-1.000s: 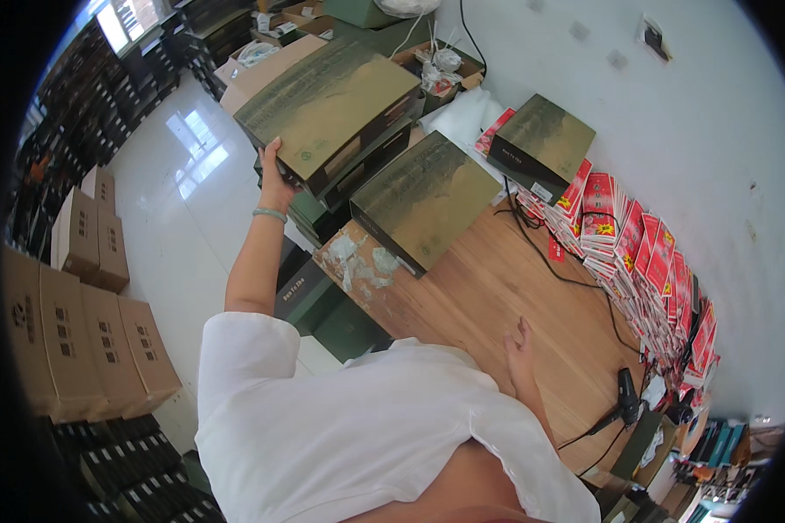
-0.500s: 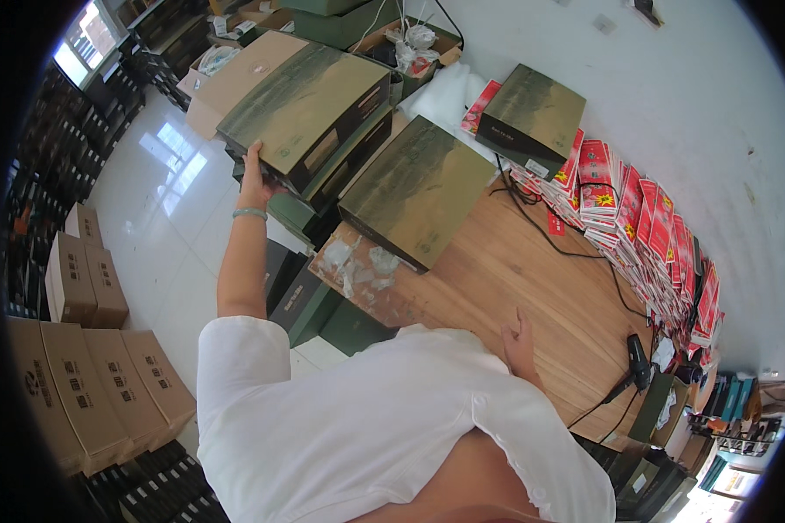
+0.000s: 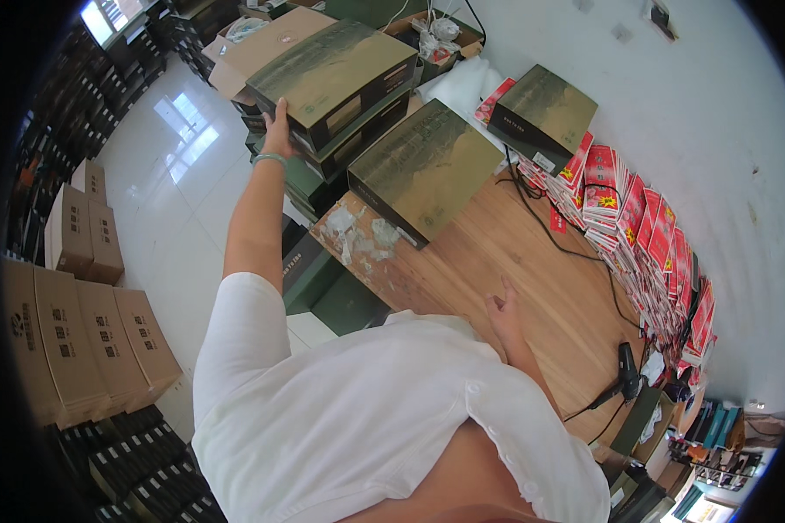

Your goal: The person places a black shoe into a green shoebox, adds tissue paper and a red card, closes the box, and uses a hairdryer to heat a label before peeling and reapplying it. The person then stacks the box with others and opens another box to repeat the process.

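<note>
At the back left, my left hand grips the near left side of a dark green and gold lidded box, with a finger up on the lid's edge. The fingers under or behind that side are hidden. This box tops a stack of similar boxes beside the table. Right of it, a second such box lies closed on the wooden table. My right hand hovers near the table's front edge, index finger stretched out, other fingers partly curled, holding nothing.
A smaller green box rests at the back by stacked red printed packets. A black cable runs along them to a black hair dryer. Brown cartons stand on the floor at left. Torn tape scraps cover the table's left corner.
The whole view has shifted, and the boxes appear higher and farther right. My left hand stays on the same box side. My right hand has moved slightly left over the table.
</note>
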Motion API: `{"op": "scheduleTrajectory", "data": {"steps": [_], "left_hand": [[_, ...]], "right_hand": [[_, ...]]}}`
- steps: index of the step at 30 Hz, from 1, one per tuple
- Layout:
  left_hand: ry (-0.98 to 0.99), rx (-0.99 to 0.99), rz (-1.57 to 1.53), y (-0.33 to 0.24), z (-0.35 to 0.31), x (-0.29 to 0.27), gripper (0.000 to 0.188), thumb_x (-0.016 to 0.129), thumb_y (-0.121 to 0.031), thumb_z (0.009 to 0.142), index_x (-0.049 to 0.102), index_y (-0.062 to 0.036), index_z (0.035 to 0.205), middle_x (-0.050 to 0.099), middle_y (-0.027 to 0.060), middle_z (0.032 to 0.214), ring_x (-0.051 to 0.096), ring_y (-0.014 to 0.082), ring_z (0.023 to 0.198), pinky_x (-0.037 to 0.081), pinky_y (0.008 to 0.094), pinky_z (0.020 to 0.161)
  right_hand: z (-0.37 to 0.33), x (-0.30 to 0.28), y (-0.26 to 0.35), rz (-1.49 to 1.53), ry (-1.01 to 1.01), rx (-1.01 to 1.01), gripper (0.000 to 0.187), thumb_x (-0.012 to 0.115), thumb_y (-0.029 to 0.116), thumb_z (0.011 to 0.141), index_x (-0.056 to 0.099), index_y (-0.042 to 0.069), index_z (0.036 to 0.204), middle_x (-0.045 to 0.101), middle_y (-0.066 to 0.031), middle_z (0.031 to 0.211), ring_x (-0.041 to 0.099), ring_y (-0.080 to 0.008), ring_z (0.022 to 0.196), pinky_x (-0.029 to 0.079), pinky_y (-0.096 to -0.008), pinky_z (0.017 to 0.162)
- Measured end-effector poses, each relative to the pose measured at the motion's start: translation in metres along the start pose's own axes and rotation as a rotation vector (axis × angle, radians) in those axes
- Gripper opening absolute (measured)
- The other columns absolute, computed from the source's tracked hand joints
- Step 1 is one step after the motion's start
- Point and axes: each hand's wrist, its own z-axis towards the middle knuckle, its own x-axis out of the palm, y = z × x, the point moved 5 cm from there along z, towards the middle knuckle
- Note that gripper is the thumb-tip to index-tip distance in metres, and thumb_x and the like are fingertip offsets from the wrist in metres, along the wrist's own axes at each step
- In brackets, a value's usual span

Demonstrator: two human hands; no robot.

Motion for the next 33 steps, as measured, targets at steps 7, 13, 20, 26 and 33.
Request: {"op": "scheduleTrajectory", "data": {"steps": [7,13,20,26,33], "left_hand": [[0.089,1.146,1.603,0.057,-0.273,0.136,0.061,0.065,-0.037,0.083,0.049,-0.023,0.14,0.049,0.0242,0.135,0.044,0.0463,0.126,0.032,0.0615,0.105],[0.527,1.349,1.432,0.087,-0.466,0.225,0.069,0.062,-0.037,0.088,0.036,-0.0289,0.151,0.035,0.0259,0.148,0.036,0.0474,0.134,0.028,0.0585,0.11],[0.422,1.465,1.835,0.114,-0.563,0.256,0.077,0.063,-0.04,0.085,0.03,-0.0315,0.154,0.024,0.0258,0.155,0.032,0.0514,0.135,0.027,0.0666,0.107],[0.368,1.351,1.965,0.145,-0.598,0.245,0.081,0.068,-0.042,0.081,0.032,-0.0301,0.153,0.022,0.0236,0.157,0.028,0.0511,0.138,0.024,0.0704,0.106],[0.234,1.446,1.931,0.151,-0.603,0.231,0.075,0.06,-0.048,0.085,0.033,-0.0302,0.152,0.018,0.0204,0.159,0.024,0.051,0.14,0.026,0.0737,0.102]], "right_hand": [[-0.036,-0.035,0.104,-0.083,-0.005,-0.465,0.039,0.059,0.017,0.098,0.053,0.002,0.134,0.063,-0.0152,0.124,0.061,-0.0253,0.111,0.048,-0.0343,0.096],[-0.123,-0.104,0.209,0.185,0.001,-1.03,0.031,0.055,0.025,0.099,0.053,-0.001,0.115,0.056,-0.0183,0.107,0.057,-0.0307,0.096,0.046,-0.0378,0.087],[-0.18,-0.147,0.174,0.052,0.133,-1.066,0.038,0.06,0.033,0.094,0.05,0.0,0.109,0.051,-0.0179,0.101,0.051,-0.0307,0.087,0.046,-0.0389,0.079],[-0.216,-0.171,0.136,0.252,0.196,-1.004,0.039,0.058,0.035,0.095,0.05,-0.001,0.108,0.052,-0.0172,0.1,0.051,-0.0294,0.089,0.045,-0.0393,0.079],[-0.209,-0.166,0.119,0.193,0.05,-0.957,0.043,0.045,0.041,0.101,0.05,-0.001,0.11,0.053,-0.0109,0.098,0.05,-0.0223,0.087,0.04,-0.0371,0.084]]}}
